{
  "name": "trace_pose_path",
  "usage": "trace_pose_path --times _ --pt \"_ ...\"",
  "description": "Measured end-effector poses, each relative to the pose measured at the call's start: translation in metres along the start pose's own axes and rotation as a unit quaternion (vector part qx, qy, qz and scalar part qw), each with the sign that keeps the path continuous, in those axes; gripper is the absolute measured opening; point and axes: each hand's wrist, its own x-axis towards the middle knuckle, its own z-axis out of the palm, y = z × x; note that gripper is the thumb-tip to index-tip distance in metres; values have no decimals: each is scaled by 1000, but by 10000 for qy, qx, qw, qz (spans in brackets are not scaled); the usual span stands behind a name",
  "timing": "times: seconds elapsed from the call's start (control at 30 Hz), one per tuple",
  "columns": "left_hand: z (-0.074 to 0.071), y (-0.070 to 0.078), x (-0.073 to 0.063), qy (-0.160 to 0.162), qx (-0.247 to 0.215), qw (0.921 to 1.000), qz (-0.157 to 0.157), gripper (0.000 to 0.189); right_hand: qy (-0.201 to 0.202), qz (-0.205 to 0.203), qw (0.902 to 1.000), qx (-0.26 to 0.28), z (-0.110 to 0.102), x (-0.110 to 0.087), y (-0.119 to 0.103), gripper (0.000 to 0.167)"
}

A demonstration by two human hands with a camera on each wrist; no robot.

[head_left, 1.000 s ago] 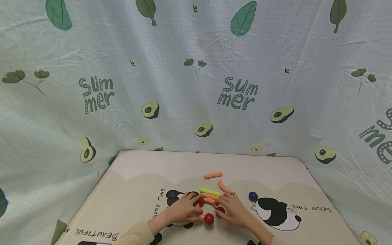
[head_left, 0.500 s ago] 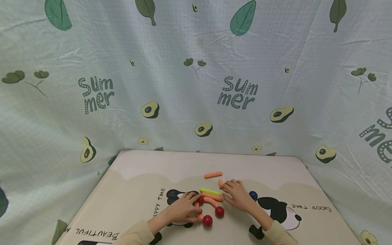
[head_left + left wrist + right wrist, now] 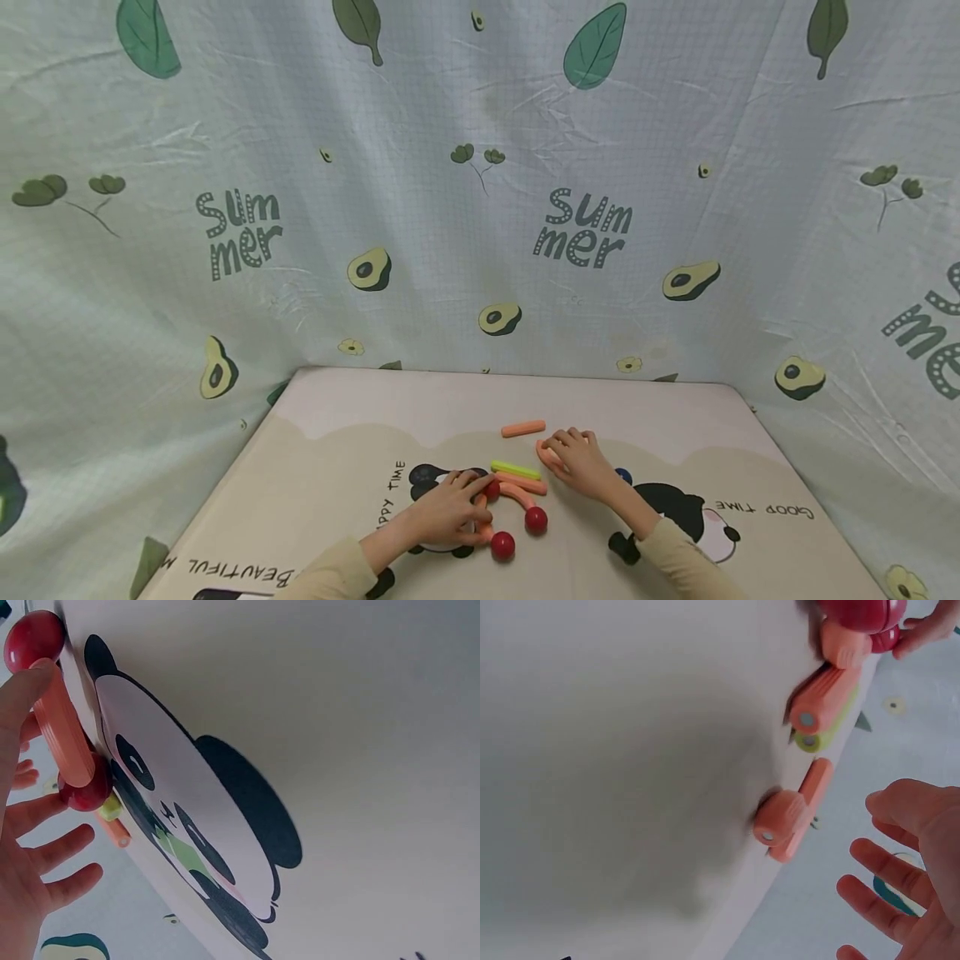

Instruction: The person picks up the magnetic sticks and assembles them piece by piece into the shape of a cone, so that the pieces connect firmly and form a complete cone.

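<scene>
In the left wrist view, my left hand point(image 3: 30, 855) holds an orange rod point(image 3: 66, 735), its thumb on one end beside a red ball point(image 3: 34, 639) and its index finger against another red ball point(image 3: 86, 784) at the far end. My right hand point(image 3: 581, 465) reaches over a curved orange rod point(image 3: 548, 454); in the right wrist view its fingers are spread apart from that rod point(image 3: 778, 817). Between the hands, another curved orange rod point(image 3: 517, 493) meets a red ball point(image 3: 536, 521). A straight orange rod point(image 3: 522, 482) and a yellow-green rod point(image 3: 515, 470) lie side by side behind.
A loose straight orange rod point(image 3: 523, 428) lies farther back on the printed table point(image 3: 360, 400). A blue ball point(image 3: 623, 475) sits right of my right hand, partly hidden by it. A patterned curtain point(image 3: 420, 208) hangs behind the table.
My right hand has left the right-hand red ball and moved away from me to the curved orange rod. The front red ball has shifted slightly left and nearer. My left hand stays put.
</scene>
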Motion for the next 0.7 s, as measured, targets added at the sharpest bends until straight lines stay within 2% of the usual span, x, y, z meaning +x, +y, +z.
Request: trace_pose_path --times 0.3,0.5,0.7 --pt "-3 0 1 -189 -104 9996 -191 23 -326 -10 9991 -273 13 7 6 26" --pt "-1 -1 2 -161 12 9997 -190 21 -255 -72 9987 -428 15 11 5 30" --pt "1 -2 3 -244 59 9994 -240 23 -474 158 9967 -642 21 14 7 30"
